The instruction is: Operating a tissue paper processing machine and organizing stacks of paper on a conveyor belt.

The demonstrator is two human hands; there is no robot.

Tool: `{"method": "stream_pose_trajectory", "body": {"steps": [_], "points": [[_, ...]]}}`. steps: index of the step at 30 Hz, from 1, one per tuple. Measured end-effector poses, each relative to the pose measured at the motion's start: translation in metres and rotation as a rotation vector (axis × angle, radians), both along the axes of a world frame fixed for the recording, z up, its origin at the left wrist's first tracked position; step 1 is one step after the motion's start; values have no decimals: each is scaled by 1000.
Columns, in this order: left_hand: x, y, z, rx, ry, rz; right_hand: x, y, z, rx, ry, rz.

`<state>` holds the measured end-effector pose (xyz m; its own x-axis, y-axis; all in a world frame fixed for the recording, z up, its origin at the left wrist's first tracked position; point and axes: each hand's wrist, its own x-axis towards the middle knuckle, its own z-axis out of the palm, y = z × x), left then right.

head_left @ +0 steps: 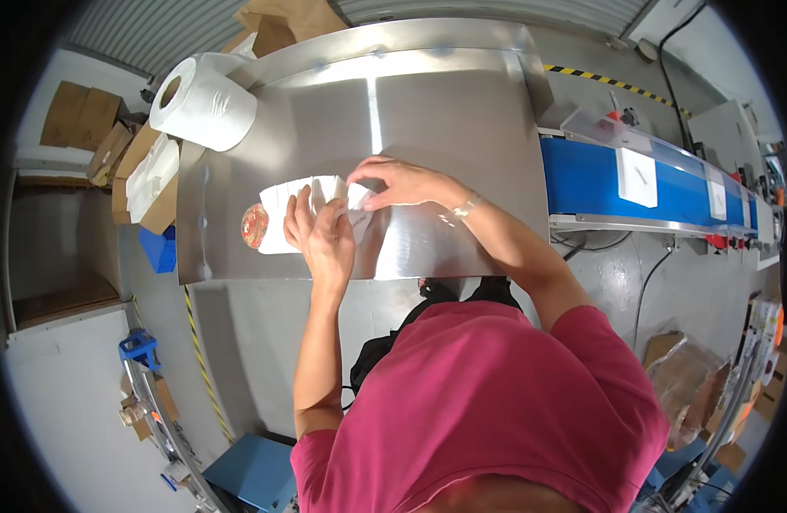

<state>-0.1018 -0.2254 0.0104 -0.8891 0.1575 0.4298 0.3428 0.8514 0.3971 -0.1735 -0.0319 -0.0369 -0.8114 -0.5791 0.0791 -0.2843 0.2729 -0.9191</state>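
Observation:
A row of white packets [276, 205] lies on the steel table in front of me, toward its left side. My left hand [323, 238] reaches over the row from the near side, its fingers bent and pressed against the packets. At the right end of the row, my right hand [397, 183] has its thumb and fingers around the end packet [357, 196]. My fingers hide part of the row. Touching the row's left end is a round thing with a red, mottled face [254, 226]; its kind does not show.
A big white roll [207, 103] sits at the table's back left corner, above an open carton [151, 175]. Right of the steel table [462, 111] runs a blue conveyor belt [582, 178] under a clear guard, carrying white packets [637, 178]. A blue bin [158, 249] stands at the left.

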Motion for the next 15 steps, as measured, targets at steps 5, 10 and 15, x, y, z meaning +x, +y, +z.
{"method": "stream_pose_trajectory", "body": {"steps": [5, 10, 15], "points": [[-10, -14, -11, -5, 120, 104, 22, 21, 7, 50, -133, -93], [-11, -28, -17, -11, 89, 142, 73, 131, -97, -54, -302, -722], [-14, -26, -21, 101, 111, 97, 100, 311, -137, 1012, 64, -1193]]}}
